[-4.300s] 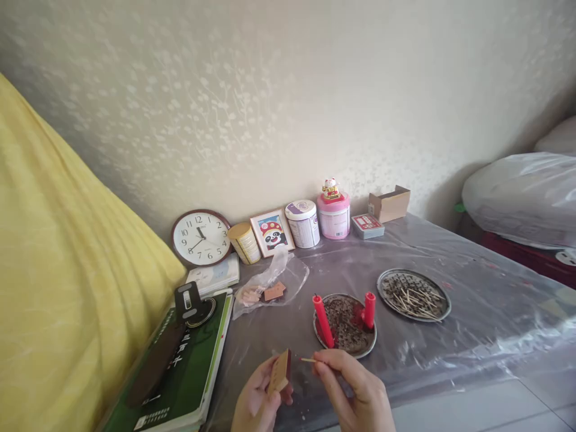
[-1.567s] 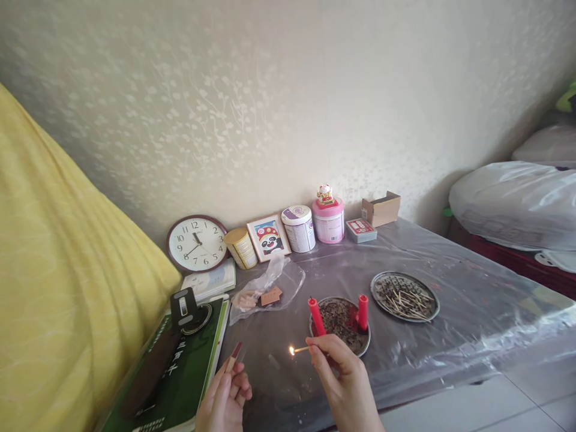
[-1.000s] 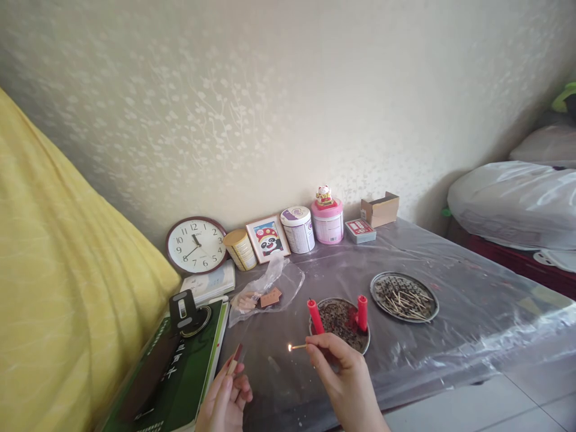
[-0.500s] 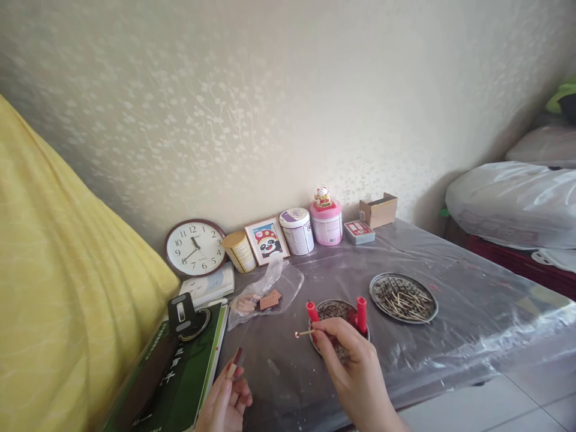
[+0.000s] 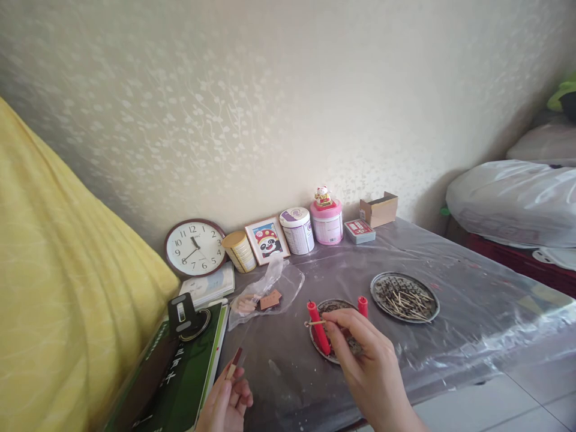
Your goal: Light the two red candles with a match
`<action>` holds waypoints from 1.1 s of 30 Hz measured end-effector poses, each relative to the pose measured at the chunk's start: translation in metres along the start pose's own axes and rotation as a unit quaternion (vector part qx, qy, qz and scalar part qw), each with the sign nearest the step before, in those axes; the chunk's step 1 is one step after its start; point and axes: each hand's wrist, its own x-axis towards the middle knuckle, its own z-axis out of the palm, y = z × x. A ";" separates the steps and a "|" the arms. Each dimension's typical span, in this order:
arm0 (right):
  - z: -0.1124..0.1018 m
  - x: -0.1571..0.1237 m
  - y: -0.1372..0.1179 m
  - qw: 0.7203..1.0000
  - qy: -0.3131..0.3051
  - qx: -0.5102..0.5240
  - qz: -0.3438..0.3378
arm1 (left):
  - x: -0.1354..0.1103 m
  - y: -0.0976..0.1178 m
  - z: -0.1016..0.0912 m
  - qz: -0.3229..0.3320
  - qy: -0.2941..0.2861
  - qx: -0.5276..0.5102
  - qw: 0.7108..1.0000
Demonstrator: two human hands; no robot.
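right hand (image 5: 364, 354) moved forward — lit match (image 5: 315, 323) now at leaning red candle (image 5: 318, 327)

Home bedroom: floral wallpaper (image 5: 216, 108), yellow curtain (image 5: 67, 288), wall clock (image 5: 195, 247), framed panda picture (image 5: 267, 239), wrapped bedding (image 5: 513, 201) at right.

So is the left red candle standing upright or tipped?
Tipped. The left red candle leans with its top toward the left on the metal dish, while the right hand holds a match across its top.
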 end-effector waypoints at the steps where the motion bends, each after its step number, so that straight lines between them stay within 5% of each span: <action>1: 0.000 0.000 0.000 1.000 -0.001 0.001 -0.001 | 0.000 0.000 0.000 0.000 0.000 0.000 1.000; 18: 0.001 0.000 0.003 1.000 -0.002 0.016 0.019 | -0.003 -0.001 0.002 0.007 -0.002 0.004 1.000; 27: 0.005 0.006 0.001 0.967 0.077 0.145 0.192 | -0.006 0.000 0.005 0.011 -0.003 0.012 1.000; 33: 0.006 0.008 0.004 0.947 0.136 0.173 0.234 | -0.003 -0.001 0.002 0.006 -0.002 0.007 1.000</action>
